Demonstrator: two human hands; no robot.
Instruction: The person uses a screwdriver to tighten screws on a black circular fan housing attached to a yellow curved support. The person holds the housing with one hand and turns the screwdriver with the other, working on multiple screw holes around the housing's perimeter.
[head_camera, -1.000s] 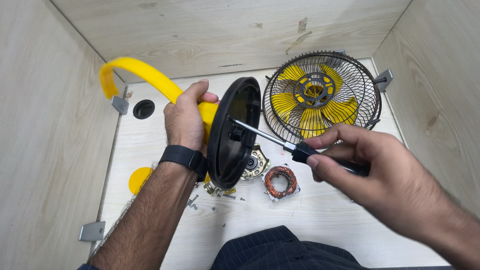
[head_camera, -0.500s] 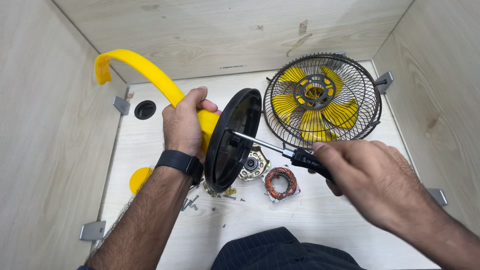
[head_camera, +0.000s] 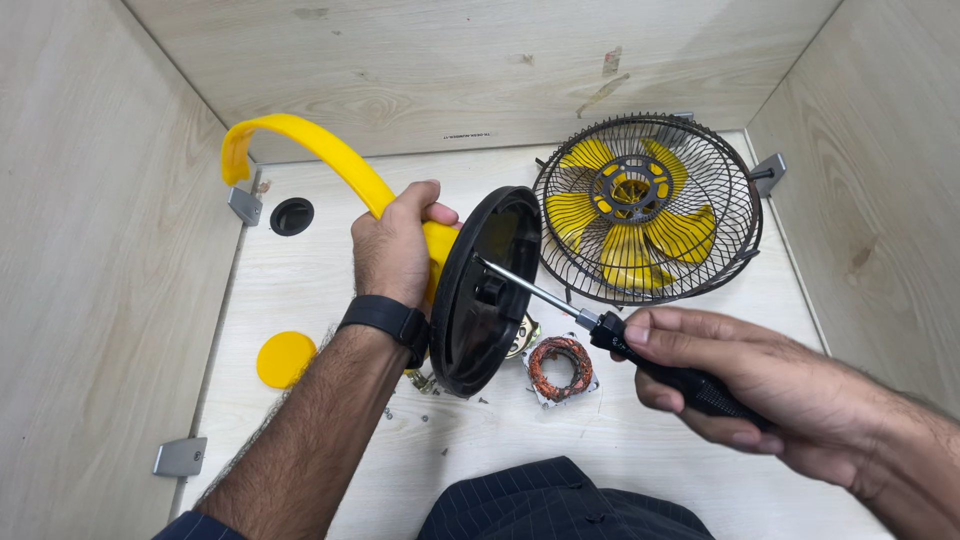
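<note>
gripping the yellow arm (head_camera: 330, 160) of the black base (head_camera: 490, 290), the left hand (head_camera: 395, 250) has tilted it upright; the right hand (head_camera: 740, 375), fist closed around the screwdriver (head_camera: 600, 325), now presses its tip inside.

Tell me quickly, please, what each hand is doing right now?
Left hand: closed around the yellow curved stand, steadying the black round base.
Right hand: closed on the screwdriver, tip against the base.

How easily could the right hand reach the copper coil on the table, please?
Probably easily: the coil lies bare on the table, just left of the right hand, nothing between them. But that hand grips a screwdriver, so its fingers are not free.
</note>
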